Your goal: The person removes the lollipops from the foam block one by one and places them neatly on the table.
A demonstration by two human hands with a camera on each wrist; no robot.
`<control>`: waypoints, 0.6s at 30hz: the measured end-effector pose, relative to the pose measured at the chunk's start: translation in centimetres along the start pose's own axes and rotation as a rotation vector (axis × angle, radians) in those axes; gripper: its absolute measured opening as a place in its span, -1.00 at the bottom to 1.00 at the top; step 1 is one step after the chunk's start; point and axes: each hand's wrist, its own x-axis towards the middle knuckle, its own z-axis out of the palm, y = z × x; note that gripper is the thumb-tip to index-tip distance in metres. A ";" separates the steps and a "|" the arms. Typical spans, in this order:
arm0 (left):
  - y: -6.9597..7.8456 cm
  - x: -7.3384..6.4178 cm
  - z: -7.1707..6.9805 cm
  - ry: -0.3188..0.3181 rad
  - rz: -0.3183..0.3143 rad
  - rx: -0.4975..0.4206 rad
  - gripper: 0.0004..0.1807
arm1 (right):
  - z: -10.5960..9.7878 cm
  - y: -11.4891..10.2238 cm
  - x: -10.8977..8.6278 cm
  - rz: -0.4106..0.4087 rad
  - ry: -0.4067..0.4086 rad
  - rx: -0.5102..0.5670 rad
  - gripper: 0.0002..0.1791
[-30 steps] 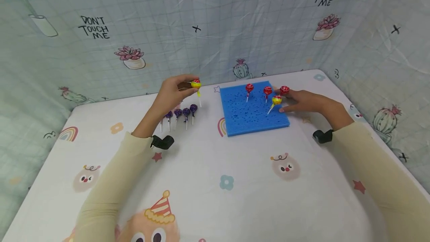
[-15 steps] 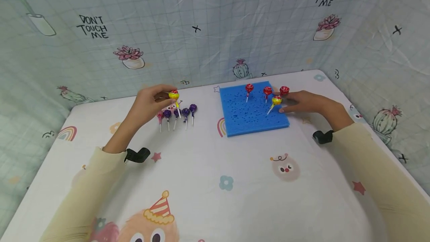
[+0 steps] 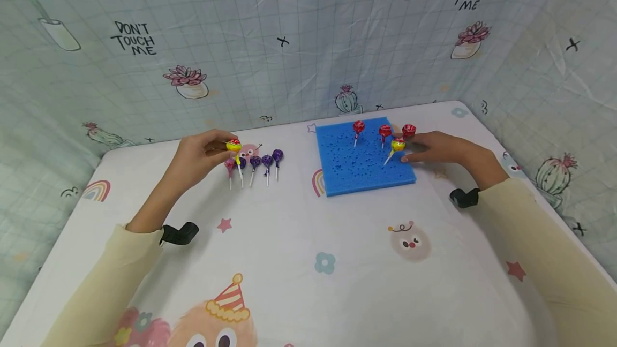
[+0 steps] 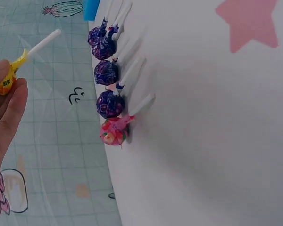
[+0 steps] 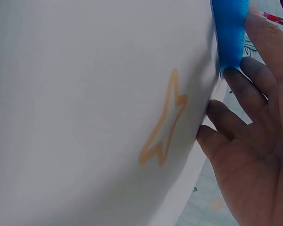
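Observation:
My left hand [image 3: 193, 158] pinches a yellow-wrapped lollipop [image 3: 233, 145] by its head, its white stick [image 4: 45, 43] pointing away from the fingers. Below and beside it, a pink lollipop [image 4: 115, 131] and several purple lollipops [image 3: 267, 161] lie in a row on the table. At the right edge of a blue foam board [image 3: 356, 178], my right hand [image 3: 434, 146] rests with its fingers loosely extended, fingertips against the board's side. Three red lollipops [image 3: 358, 126] and a tilted yellow lollipop [image 3: 397, 145] stand stuck in the board, one red one overlapping the right hand.
The white printed table cover [image 3: 289, 229] runs to a grid-patterned cloth wall [image 3: 260, 79] at the back and sides. Small holes dot the foam board's top. Each wrist wears a black camera mount [image 3: 179, 233].
My left hand has carried the yellow lollipop leftward and down, from right of the purple lollipops to over the row's left end. The right hand stays at the board.

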 end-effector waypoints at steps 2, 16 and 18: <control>0.0 -0.2 0.0 -0.003 -0.001 0.011 -0.65 | -0.1 0.0 -0.1 -0.002 0.001 -0.001 -0.13; -0.6 -1.4 0.0 -0.005 0.043 0.035 -0.70 | -0.1 0.0 -0.1 0.001 -0.006 0.010 -0.12; -0.6 -1.5 0.0 -0.002 0.051 0.040 -0.70 | -0.1 0.1 -0.2 -0.001 -0.003 0.013 -0.13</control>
